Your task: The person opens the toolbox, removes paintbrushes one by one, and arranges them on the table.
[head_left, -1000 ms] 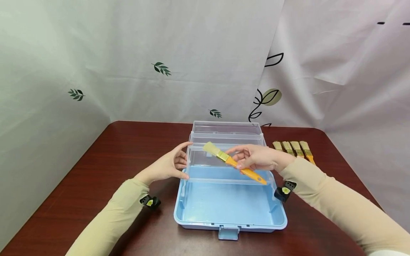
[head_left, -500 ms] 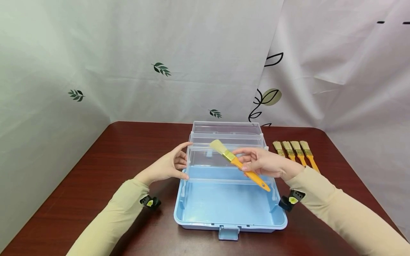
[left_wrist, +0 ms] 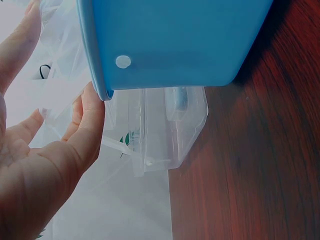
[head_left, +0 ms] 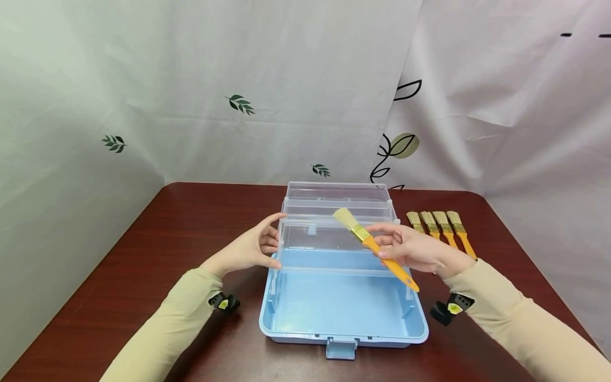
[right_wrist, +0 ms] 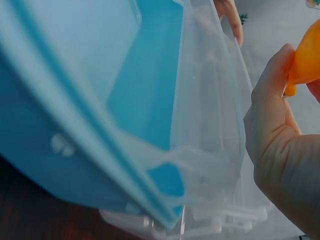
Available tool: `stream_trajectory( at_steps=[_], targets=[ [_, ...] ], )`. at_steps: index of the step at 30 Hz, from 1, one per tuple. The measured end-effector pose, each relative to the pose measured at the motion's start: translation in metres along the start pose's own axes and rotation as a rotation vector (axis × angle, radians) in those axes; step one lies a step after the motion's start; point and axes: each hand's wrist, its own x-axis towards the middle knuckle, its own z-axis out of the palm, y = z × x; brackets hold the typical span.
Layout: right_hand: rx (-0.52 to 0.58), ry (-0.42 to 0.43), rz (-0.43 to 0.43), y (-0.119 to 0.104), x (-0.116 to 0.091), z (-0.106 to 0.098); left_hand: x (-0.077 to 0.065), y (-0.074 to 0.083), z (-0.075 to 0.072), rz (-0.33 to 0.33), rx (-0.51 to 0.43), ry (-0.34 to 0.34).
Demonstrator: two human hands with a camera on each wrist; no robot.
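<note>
My right hand (head_left: pixel 412 248) pinches a paintbrush (head_left: pixel 392 266) by its orange handle, above the right side of a light blue toolbox (head_left: pixel 343 307). Its pale bristles point up and to the left. The orange handle (right_wrist: pixel 307 57) shows at the edge of the right wrist view. The box is wide open, with clear plastic trays (head_left: pixel 305 233) raised at the back. My left hand (head_left: pixel 248 246) grips the left end of the front tray between thumb and fingers. In the left wrist view those fingers (left_wrist: pixel 90 120) lie beside the blue box wall (left_wrist: pixel 170 45).
Several more paintbrushes (head_left: pixel 446 229) lie side by side on the dark red table (head_left: pixel 215 212), right of the trays. A latch (head_left: pixel 341 348) hangs down at the box's front. Behind the table hangs a white cloth (head_left: pixel 200 132) with leaf prints.
My right hand has moved to the right and a little nearer with the paintbrush, whose handle tilts more steeply. More of the brushes on the table shows. My left hand stays put.
</note>
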Motion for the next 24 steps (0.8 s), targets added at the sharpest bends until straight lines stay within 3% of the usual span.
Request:
stream_trajectory(
  at_steps=[6, 13, 24],
  targets=[
    [0.028, -0.015, -0.034, 0.0, -0.012, -0.006, 0.0, -0.001, 0.0, 0.014, -0.002, -0.003],
    [0.08, 0.023, -0.058, -0.003, -0.026, -0.022, -0.001, 0.0, 0.0, 0.001, -0.004, 0.006],
    [0.094, 0.255, -0.038, 0.003, -0.058, -0.06, 0.0, 0.0, -0.001, -0.003, 0.002, 0.004]
  ],
)
